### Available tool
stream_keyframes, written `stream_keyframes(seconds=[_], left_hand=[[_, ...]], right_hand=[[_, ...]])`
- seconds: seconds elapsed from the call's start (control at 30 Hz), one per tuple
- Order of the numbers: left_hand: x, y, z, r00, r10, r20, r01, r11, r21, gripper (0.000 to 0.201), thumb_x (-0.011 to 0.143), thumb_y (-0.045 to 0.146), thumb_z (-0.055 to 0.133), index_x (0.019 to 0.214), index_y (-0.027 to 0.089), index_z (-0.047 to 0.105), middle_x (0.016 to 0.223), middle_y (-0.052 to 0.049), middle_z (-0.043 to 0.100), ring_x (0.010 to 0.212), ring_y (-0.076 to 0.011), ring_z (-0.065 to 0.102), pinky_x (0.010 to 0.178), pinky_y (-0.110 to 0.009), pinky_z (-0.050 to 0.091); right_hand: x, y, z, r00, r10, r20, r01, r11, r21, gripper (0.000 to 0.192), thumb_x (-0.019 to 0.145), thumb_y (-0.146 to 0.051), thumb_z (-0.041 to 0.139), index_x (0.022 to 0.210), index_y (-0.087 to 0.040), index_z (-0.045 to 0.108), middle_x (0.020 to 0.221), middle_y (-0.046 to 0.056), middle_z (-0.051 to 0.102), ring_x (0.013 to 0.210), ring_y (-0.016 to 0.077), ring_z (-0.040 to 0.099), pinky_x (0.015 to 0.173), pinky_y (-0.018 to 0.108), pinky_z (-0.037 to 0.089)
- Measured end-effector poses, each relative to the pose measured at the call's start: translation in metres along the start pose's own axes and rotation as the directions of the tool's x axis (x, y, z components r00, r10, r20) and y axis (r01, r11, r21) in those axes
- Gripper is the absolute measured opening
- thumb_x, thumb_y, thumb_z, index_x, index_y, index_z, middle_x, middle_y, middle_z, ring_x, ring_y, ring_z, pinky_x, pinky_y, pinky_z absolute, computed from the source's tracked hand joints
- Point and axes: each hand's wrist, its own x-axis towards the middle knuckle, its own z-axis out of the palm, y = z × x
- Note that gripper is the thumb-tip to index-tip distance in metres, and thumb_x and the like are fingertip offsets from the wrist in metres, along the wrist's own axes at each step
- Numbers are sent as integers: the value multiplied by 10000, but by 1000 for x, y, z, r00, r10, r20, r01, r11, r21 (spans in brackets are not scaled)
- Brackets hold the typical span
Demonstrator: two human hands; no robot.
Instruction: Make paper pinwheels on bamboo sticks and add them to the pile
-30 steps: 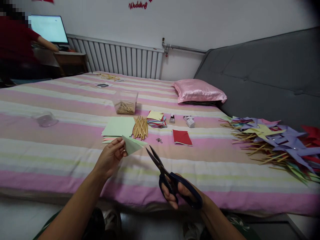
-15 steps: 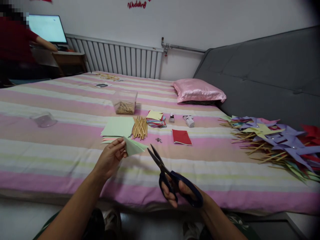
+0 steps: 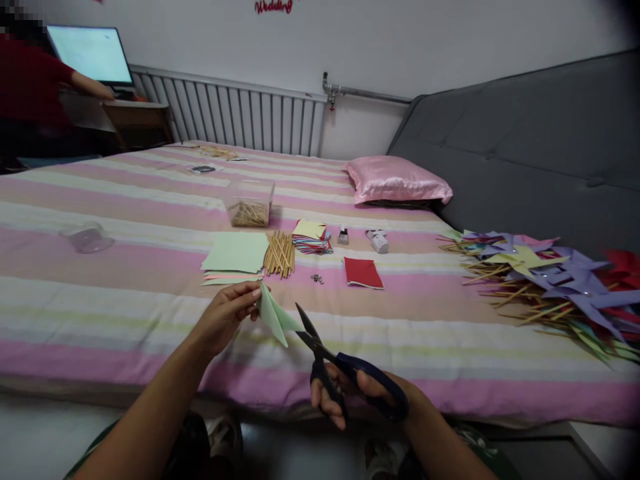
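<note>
My left hand (image 3: 227, 313) pinches a folded piece of light green paper (image 3: 274, 317) by its upper left corner, with a pointed corner facing right. In my right hand (image 3: 345, 393) is a pair of dark blue-handled scissors (image 3: 320, 350), fingers through the loops. The blades stand apart, and the paper's right tip lies between them. Just beyond my left hand is a stack of light green paper (image 3: 235, 252) with pink sheets below. Beside it lie short wooden sticks (image 3: 280, 255), and a small heap of metal pins (image 3: 317, 279) sits further right.
Finished paper pinwheels (image 3: 545, 273) are piled at the right. Behind the sticks stand a clear box (image 3: 250, 203), a stack of coloured squares (image 3: 311, 235), and a red paper stack (image 3: 363, 273). A pink pillow (image 3: 397, 180) lies further back. A person in red (image 3: 33, 83) sits far left.
The green paper has swung downward and right in my left hand. The scissors have shifted slightly left and opened wider, so their blades now straddle the paper's tip.
</note>
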Motion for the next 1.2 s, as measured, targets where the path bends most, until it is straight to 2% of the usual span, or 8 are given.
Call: stream_keyframes(seconds=[0.17, 0.37, 0.67, 1.2], left_hand=[[1, -2, -1, 1000, 24, 18, -24, 1000, 4, 142, 650, 238, 736, 733, 128, 698, 618, -8, 577, 533, -79, 488, 490, -185, 393], [4, -8, -9, 998, 66, 0, -66, 998, 24, 136, 671, 236, 735, 772, 154, 695, 659, -14, 608, 562, -91, 505, 541, -199, 414], [5, -6, -8, 997, 80, -4, -80, 997, 2, 175, 655, 233, 747, 792, 133, 706, 683, -31, 635, 578, -96, 514, 565, -209, 421], [4, -5, -10, 995, 98, -24, -98, 995, -1, 161, 650, 225, 750, 779, 139, 707, 687, -28, 643, 587, -99, 527, 574, -215, 430]], right_hand=[[3, 5, 3, 1000, -10, -26, 12, 997, 74, 670, 621, -762, 517, 943, -178, 580, 757, 5, 467, 615, 119, 467, 626, 277, 367], [4, 5, 1, 995, -85, -61, 86, 996, 8, 630, 652, -754, 497, 871, -166, 554, 731, 1, 456, 613, 119, 473, 588, 267, 361], [2, 2, 4, 992, -55, -117, 52, 998, -34, 595, 670, -752, 473, 780, -171, 531, 658, -8, 457, 527, 101, 453, 500, 243, 328], [4, 4, 6, 982, -21, -188, 20, 1000, -7, 564, 698, -698, 512, 666, -135, 519, 510, -36, 461, 394, 54, 460, 348, 169, 296]])
